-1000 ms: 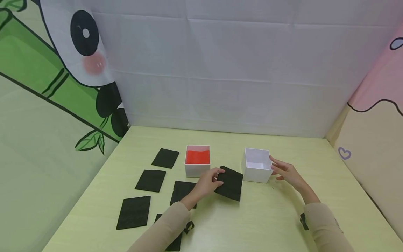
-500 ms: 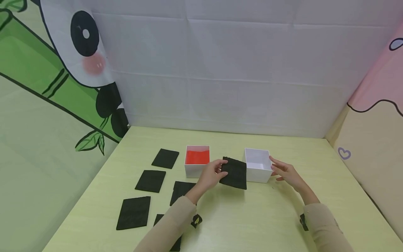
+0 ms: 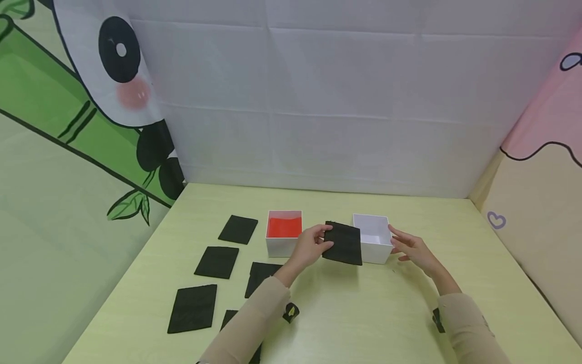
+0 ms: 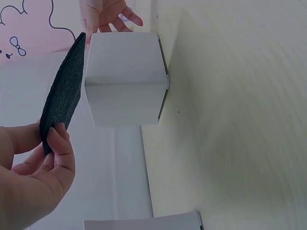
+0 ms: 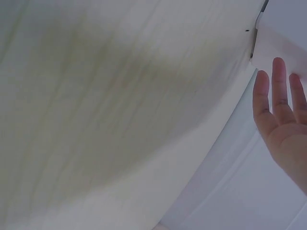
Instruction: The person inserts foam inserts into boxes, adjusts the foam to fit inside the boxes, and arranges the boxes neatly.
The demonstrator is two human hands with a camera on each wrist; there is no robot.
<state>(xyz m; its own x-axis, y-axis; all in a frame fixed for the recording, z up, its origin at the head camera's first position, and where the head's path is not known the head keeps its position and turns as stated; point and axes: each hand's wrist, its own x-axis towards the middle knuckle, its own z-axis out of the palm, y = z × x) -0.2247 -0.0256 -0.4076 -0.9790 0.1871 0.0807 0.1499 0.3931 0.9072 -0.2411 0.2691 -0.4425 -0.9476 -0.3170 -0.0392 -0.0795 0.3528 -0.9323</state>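
Note:
In the head view my left hand (image 3: 310, 246) pinches a square black cloth (image 3: 343, 243) by its left edge, thumb on one face and fingers on the other. The cloth is held up off the table and overlaps the front left corner of a white box (image 3: 377, 253). The left wrist view shows the cloth (image 4: 67, 86) edge-on, slightly bowed, beside the box (image 4: 124, 76). My right hand (image 3: 416, 250) is at the right side of that box, fingers extended, fingertips right at its wall. The inside of the box shows white in the head view.
Left of it stands a second white box (image 3: 282, 247) with a red piece (image 3: 285, 227) inside. Several black cloths lie flat at the left, among them a far one (image 3: 238, 229) and a near one (image 3: 192, 308); my left sleeve (image 3: 254, 323) partly covers others. A white curtain (image 3: 318, 101) hangs behind the table.
My left hand has moved right and away from me, lifting the black cloth from in front of the gap between the boxes to the right box's edge. My right hand has stayed put.

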